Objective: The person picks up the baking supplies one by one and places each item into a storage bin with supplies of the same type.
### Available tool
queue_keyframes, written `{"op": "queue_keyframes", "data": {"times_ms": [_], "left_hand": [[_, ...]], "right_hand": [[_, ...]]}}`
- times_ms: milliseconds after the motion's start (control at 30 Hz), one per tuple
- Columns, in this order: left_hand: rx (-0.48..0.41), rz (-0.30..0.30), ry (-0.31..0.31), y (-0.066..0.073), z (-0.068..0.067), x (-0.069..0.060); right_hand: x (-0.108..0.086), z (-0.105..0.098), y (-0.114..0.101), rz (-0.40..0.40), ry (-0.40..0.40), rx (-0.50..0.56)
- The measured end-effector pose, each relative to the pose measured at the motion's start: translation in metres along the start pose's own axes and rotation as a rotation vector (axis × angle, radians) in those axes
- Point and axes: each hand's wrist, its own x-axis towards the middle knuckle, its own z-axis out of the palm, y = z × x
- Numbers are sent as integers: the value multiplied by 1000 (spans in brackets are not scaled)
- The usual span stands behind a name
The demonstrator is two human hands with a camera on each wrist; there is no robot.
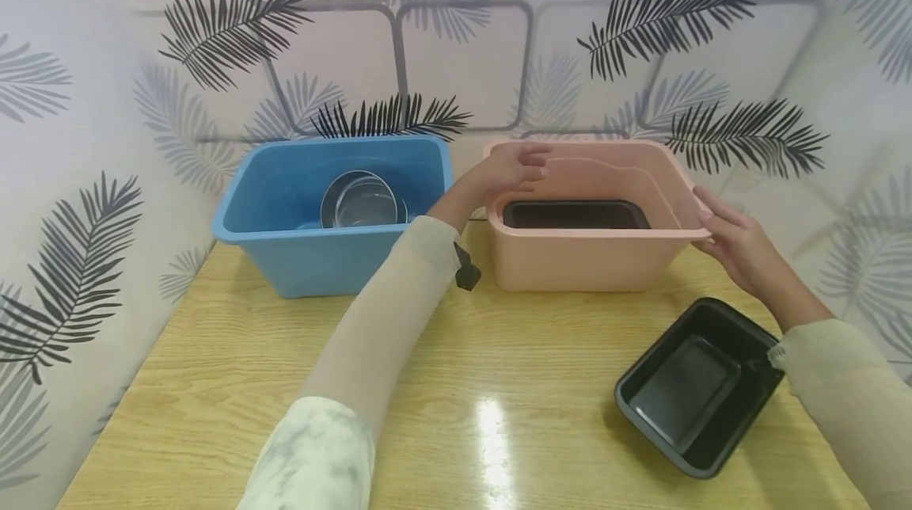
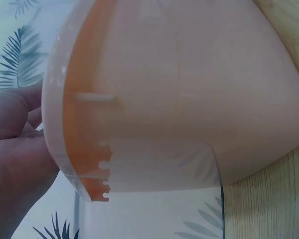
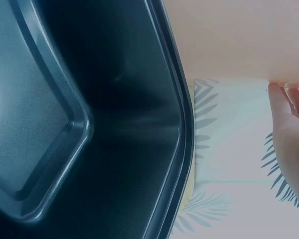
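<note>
Work is looking only partway along in the head view: a black pan (image 1: 577, 215) is lying inside the pink bin (image 1: 570, 260), metal tins (image 1: 363, 201) are sitting in the blue bin (image 1: 306, 264), and a loose pan (image 1: 687, 395) is lying outside both, on the wooden table (image 1: 541, 383). By my judgement, handling the pink bin is the step in hand. The left hand (image 1: 509, 169) is spreading its fingers, nearly straight, over the left rim, seemingly clasping nothing; the right hand (image 1: 737, 237) is pinching the rim at the right front corner. A narrow gap is separating the bins, while wider room is showing between the left forearm and the loose pan.

In the left wrist view, the pink bin's rim is partly hiding the fingers, so how firmly they are pressing, I cannot tell.

In the right wrist view, the loose pan's edge is looming close to the camera, possibly risking a knock, while the right hand's fingertips are touching the pink bin's edge.
</note>
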Motion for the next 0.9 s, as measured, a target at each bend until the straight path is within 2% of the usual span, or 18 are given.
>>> {"op": "queue_keyframes", "data": {"times_ms": [200,267,400,500,667,900], "left_hand": [[-1,164,5,-3,13,-22],[11,192,6,-5,18,-30],[33,213,23,-8,30,-50],[40,227,61,-10,39,-67],[-46,225,106,-16,55,-92],[-131,199,81,-34,85,-123]], "right_hand": [[0,-1,1,-19,-9,44],[0,-1,1,-18,-12,57],[0,0,0,-4,-1,33],[0,1,-1,5,6,4],[0,1,-1,8,8,3],[0,1,0,5,8,3]]}}
